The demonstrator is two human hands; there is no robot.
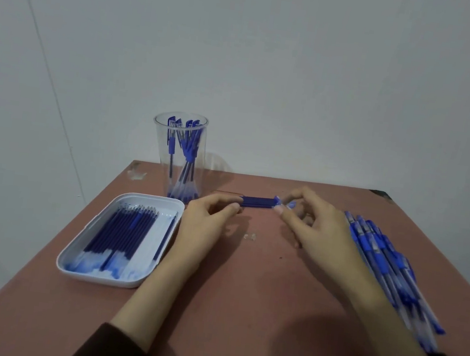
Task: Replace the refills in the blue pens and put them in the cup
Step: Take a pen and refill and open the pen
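Observation:
A blue pen [257,202] is held level above the table between both hands. My left hand [211,213] pinches its clear barrel end, and my right hand [309,217] pinches the blue grip and tip end. Behind and to the left stands a clear plastic cup [180,129] with several blue pens standing in it. A white tray [155,272] at the left holds several blue refills [122,228]. A pile of blue pens [389,267] lies along the right side, partly behind my right forearm.
The reddish-brown table [241,298] stands against a pale wall. Small bits of debris [250,236] lie on the table near the middle, and there is a chipped patch [137,174] at the far left corner. The table's left edge runs close beside the tray.

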